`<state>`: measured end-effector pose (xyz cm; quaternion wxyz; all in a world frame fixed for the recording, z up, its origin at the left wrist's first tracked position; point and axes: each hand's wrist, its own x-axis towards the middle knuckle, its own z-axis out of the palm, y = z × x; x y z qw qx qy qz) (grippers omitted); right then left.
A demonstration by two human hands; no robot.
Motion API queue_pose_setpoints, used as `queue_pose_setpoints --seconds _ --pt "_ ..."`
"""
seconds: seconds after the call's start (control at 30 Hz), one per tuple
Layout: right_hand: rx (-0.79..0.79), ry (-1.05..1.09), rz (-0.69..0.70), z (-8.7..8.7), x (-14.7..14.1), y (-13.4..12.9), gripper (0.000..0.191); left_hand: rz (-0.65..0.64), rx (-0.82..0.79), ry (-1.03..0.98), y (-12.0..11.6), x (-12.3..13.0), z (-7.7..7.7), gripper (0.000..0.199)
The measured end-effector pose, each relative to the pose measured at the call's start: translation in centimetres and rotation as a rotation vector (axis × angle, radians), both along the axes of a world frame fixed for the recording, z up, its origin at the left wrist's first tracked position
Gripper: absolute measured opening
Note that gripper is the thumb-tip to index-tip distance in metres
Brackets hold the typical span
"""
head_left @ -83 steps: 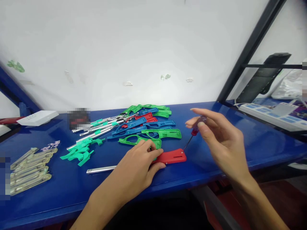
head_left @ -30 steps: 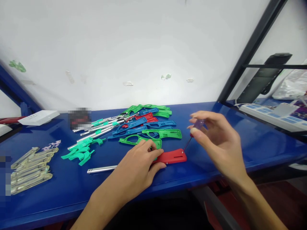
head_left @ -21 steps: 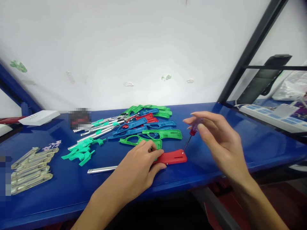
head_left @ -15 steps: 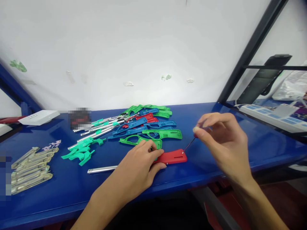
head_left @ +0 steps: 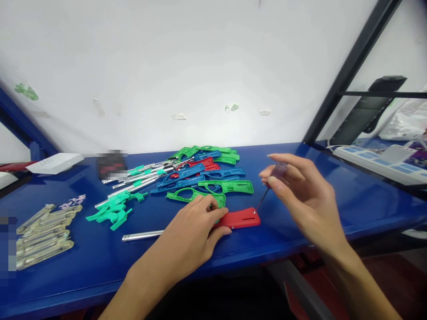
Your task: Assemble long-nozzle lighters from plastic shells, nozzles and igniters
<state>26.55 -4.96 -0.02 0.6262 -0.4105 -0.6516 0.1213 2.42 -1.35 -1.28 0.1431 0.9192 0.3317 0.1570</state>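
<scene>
My left hand (head_left: 196, 229) is closed on a red lighter (head_left: 240, 218) with a long metal tube (head_left: 142, 235), pressing it to the blue table. In my right hand (head_left: 302, 195), thumb and fingers pinch the handle of a small screwdriver (head_left: 277, 172). Its thin shaft slants down to the left, and the tip meets a small screw at the red handle's far right corner. Just behind my left hand lie green shells (head_left: 230, 186) and blue shells (head_left: 185, 183).
Light green plastic parts (head_left: 115, 213) and metal tubes lie left of the shells. Clear fuel tanks (head_left: 46, 235) are at the far left, near a white box (head_left: 55, 163). A power strip (head_left: 383, 164) runs along the right side beside a black frame (head_left: 347, 75).
The fingers of my right hand have shifted and opened out somewhat around the screwdriver, showing more of its handle. My left hand and the red lighter stay in place.
</scene>
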Motion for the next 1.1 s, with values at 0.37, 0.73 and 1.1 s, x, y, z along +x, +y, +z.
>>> queue_pose_setpoints --seconds 0.37,0.73,1.1 --pt "0.080 0.113 0.036 -0.1 0.0 -0.1 0.036 -0.008 -0.011 -0.011 0.1 0.0 0.0 0.025" --pt "0.080 0.315 -0.156 -0.8 4.1 2.6 0.039 0.023 -0.047 0.032 -0.5 0.1 1.1 0.025" --pt "-0.321 -0.136 -0.325 -4.5 12.0 5.5 0.026 0.020 -0.053 0.014 -0.4 0.0 0.7 0.027"
